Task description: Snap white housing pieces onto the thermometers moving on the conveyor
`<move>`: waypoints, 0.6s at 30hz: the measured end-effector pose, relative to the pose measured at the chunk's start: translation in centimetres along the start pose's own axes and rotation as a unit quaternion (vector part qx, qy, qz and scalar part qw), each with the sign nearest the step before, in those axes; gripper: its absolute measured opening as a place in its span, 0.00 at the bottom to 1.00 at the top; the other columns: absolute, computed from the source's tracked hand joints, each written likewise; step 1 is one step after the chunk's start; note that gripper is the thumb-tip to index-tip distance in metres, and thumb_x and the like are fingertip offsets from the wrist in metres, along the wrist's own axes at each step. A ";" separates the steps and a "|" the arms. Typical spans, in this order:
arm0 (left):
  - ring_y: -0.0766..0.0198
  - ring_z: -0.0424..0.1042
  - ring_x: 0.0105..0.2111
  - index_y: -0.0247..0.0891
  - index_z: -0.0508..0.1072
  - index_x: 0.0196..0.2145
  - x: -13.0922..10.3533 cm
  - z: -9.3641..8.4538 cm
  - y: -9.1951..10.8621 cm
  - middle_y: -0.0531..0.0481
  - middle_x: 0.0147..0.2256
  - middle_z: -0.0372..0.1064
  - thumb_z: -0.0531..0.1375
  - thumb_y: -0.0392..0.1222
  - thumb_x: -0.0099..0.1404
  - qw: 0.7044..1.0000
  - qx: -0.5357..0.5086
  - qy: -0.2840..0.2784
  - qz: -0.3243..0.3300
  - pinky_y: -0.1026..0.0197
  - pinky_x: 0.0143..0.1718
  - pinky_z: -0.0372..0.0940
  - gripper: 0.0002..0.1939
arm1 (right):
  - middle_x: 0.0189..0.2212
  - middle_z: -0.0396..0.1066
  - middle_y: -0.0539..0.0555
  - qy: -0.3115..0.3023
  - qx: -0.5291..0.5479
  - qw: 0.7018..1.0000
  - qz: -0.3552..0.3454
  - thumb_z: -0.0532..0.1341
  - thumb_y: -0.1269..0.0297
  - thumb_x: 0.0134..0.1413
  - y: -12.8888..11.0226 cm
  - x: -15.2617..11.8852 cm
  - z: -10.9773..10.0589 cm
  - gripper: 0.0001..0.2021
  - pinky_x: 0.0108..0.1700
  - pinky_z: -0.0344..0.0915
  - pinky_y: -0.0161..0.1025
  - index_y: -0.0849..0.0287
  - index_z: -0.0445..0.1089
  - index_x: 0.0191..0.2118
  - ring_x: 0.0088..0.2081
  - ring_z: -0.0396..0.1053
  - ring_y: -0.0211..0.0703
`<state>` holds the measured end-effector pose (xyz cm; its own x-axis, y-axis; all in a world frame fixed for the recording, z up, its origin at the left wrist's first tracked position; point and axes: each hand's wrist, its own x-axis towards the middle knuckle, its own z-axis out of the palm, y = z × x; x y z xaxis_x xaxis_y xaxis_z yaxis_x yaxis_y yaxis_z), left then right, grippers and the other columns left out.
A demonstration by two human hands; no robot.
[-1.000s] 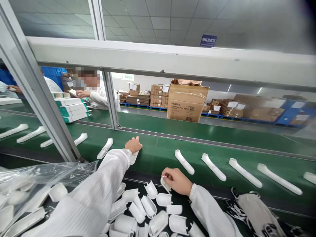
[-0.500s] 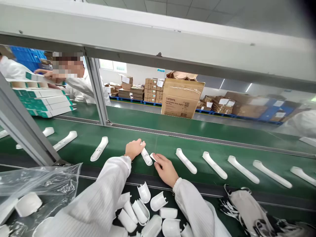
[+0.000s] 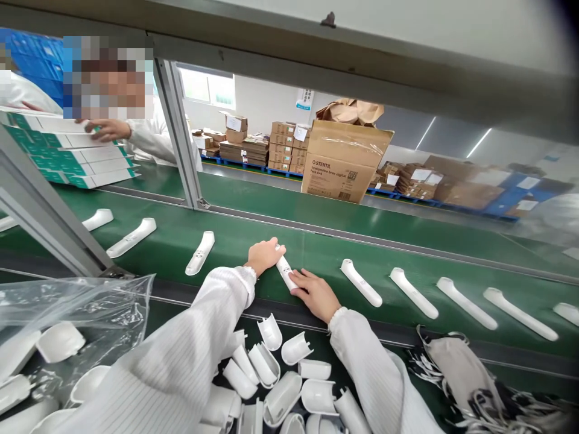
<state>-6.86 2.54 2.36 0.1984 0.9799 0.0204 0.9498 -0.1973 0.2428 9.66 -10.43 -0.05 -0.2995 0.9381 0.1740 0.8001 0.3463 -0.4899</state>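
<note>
A white curved plastic housing (image 3: 284, 267), like a slim handheld thermometer body, lies at a slant on the green conveyor belt. Its upper end is gripped by my left hand (image 3: 263, 256), fingers curled round it. My right hand (image 3: 315, 295) is closed on a small white cover at the housing's lower end; the fingers mostly hide the cover, so its exact seating cannot be told. Below my hands lies a heap of loose white U-shaped covers (image 3: 283, 398). Similar housings rest along the belt, including one to the left (image 3: 199, 253) and one to the right (image 3: 360, 283).
A clear plastic bag (image 3: 113, 307) with more white parts lies at lower left. Grey fabric pieces with cords (image 3: 461, 367) sit at lower right. A metal post (image 3: 49, 223) rises at left. Across the belt, a person's hand (image 3: 108, 129) touches stacked white-green boxes (image 3: 85, 160).
My right hand has brought the small cover from beside the housing onto its lower end. My left hand keeps its grip. The view has tilted down, and the co-worker's hand now rests on the boxes.
</note>
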 end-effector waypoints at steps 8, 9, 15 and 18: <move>0.49 0.74 0.46 0.42 0.68 0.48 -0.1 -0.9 0.9 0.42 0.44 0.75 0.54 0.62 0.62 0.993 -0.042 -0.095 0.056 0.56 0.43 0.65 0.25 | 0.63 0.61 0.51 0.003 0.015 0.998 0.062 0.59 0.63 0.63 0.8 -0.5 -0.3 0.22 0.63 0.41 0.74 0.40 0.63 0.62 0.66 0.54 0.58; 0.50 0.74 0.47 0.41 0.69 0.47 -0.4 -1.0 0.8 0.42 0.44 0.75 0.53 0.62 0.63 0.991 -0.055 -0.101 0.062 0.56 0.44 0.65 0.25 | 0.63 0.62 0.52 0.022 0.007 0.998 0.057 0.59 0.63 0.63 0.6 -0.9 -0.2 0.22 0.63 0.43 0.73 0.41 0.64 0.61 0.66 0.55 0.59; 0.54 0.71 0.50 0.41 0.65 0.56 -1.5 -4.1 -3.9 0.43 0.51 0.71 0.49 0.58 0.68 0.992 -0.081 0.030 0.097 0.57 0.48 0.66 0.26 | 0.40 0.76 0.57 0.100 0.108 0.989 -0.012 0.52 0.48 0.65 -1.9 -2.4 0.8 0.18 0.48 0.68 0.46 0.52 0.76 0.38 0.43 0.73 0.52; 0.51 0.65 0.56 0.38 0.62 0.59 -2.0 -6.9 -8.4 0.39 0.58 0.63 0.48 0.54 0.68 0.988 0.001 0.149 0.026 0.54 0.51 0.64 0.26 | 0.22 0.69 0.52 -0.008 0.146 0.989 -0.004 0.55 0.42 0.60 -3.5 -3.0 1.9 0.24 0.29 0.64 0.38 0.53 0.69 0.22 0.25 0.68 0.44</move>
<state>-16.85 2.44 6.97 0.1671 0.9331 0.3183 0.9405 -0.2477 0.2324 6.74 -14.46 -0.50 -0.3156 0.9340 0.1674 0.6132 0.3354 -0.7152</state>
